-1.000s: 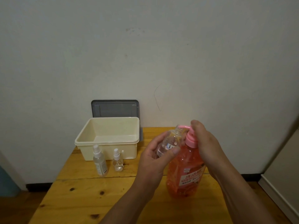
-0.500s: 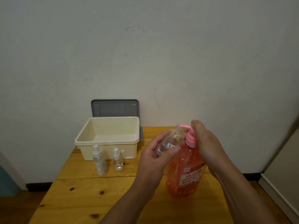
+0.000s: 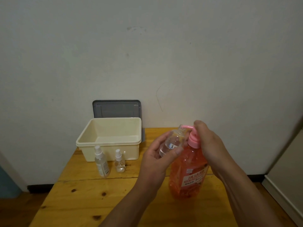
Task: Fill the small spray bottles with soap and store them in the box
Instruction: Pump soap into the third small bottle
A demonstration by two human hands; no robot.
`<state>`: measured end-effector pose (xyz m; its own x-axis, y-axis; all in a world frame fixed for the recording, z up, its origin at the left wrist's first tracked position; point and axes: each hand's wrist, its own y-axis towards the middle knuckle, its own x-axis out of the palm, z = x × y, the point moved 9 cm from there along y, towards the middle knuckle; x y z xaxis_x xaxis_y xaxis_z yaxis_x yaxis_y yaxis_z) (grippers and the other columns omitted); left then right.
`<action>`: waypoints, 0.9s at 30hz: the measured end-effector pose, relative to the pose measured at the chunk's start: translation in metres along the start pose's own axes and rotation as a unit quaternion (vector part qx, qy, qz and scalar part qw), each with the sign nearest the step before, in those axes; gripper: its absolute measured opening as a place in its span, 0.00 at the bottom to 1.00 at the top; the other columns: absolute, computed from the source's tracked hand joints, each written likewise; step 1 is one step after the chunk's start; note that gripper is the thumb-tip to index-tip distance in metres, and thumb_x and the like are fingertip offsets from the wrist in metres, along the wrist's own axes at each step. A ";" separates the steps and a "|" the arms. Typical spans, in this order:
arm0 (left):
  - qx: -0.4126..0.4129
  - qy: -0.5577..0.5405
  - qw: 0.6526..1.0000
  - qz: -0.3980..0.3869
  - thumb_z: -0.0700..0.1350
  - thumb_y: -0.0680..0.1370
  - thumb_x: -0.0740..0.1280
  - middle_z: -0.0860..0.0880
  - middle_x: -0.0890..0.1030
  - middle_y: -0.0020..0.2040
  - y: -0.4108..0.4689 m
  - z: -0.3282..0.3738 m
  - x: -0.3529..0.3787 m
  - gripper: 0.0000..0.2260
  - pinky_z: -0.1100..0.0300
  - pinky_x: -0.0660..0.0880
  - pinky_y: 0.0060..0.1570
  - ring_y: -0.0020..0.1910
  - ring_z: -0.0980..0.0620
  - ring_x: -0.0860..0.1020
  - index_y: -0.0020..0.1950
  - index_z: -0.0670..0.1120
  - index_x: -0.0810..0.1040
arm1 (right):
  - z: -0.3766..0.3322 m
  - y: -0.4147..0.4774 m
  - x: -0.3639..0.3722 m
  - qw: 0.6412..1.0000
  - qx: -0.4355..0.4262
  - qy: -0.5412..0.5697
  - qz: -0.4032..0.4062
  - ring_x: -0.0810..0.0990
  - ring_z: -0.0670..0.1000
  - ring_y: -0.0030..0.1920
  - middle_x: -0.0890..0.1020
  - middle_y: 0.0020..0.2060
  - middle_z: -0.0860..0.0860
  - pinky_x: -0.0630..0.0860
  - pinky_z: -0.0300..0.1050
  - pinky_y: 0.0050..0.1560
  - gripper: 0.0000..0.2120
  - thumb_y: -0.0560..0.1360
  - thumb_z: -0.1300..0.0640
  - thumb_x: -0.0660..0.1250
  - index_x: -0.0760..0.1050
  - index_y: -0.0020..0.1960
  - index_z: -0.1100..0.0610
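My left hand (image 3: 155, 158) grips a small clear bottle (image 3: 172, 143), tilted with its uncapped mouth under the pink spout. My right hand (image 3: 208, 145) rests on the pink pump head (image 3: 193, 140) of the big orange soap bottle (image 3: 188, 174), which stands upright on the table. A cream plastic box (image 3: 108, 140) sits open at the back left. In front of it stand two capped spray bottles, a taller one (image 3: 101, 163) and a short one (image 3: 119, 163).
A grey lid (image 3: 116, 108) leans on the wall behind the box. The wooden table (image 3: 82, 202) meets the wall at the back; its left edge runs close to the spray bottles. A pale cabinet (image 3: 287, 169) stands to the right.
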<state>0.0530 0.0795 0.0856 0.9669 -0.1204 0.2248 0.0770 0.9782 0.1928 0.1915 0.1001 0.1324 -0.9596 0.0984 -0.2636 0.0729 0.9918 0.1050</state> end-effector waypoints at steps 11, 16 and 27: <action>0.002 0.004 1.000 0.000 0.45 0.68 0.72 0.50 0.83 0.58 0.002 0.001 0.000 0.26 0.65 0.78 0.48 0.56 0.55 0.81 0.67 0.48 0.75 | -0.003 -0.004 0.004 0.999 -0.014 0.042 -0.011 0.84 0.44 0.34 0.86 0.33 0.47 0.74 0.44 0.40 0.27 0.79 0.38 0.50 0.83 0.35 0.43; -0.001 0.002 1.000 0.003 0.42 0.70 0.72 0.51 0.84 0.56 0.001 0.000 -0.001 0.24 0.66 0.78 0.46 0.54 0.56 0.82 0.66 0.47 0.75 | -0.001 -0.001 0.003 1.000 0.002 0.004 -0.006 0.80 0.50 0.31 0.83 0.29 0.51 0.74 0.45 0.39 0.30 0.80 0.43 0.49 0.79 0.32 0.56; -0.001 0.000 1.000 0.000 0.44 0.69 0.72 0.53 0.83 0.57 0.001 0.000 0.000 0.26 0.67 0.78 0.46 0.55 0.58 0.82 0.67 0.48 0.75 | -0.005 -0.004 0.006 0.999 -0.018 0.041 -0.012 0.83 0.44 0.32 0.85 0.31 0.47 0.74 0.44 0.39 0.28 0.80 0.38 0.49 0.82 0.32 0.37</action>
<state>0.0527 0.0809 0.0856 0.9671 -0.1197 0.2246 0.0767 0.9785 0.1913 0.1844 0.0958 0.1353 -0.9800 0.0654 -0.1880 0.0402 0.9900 0.1352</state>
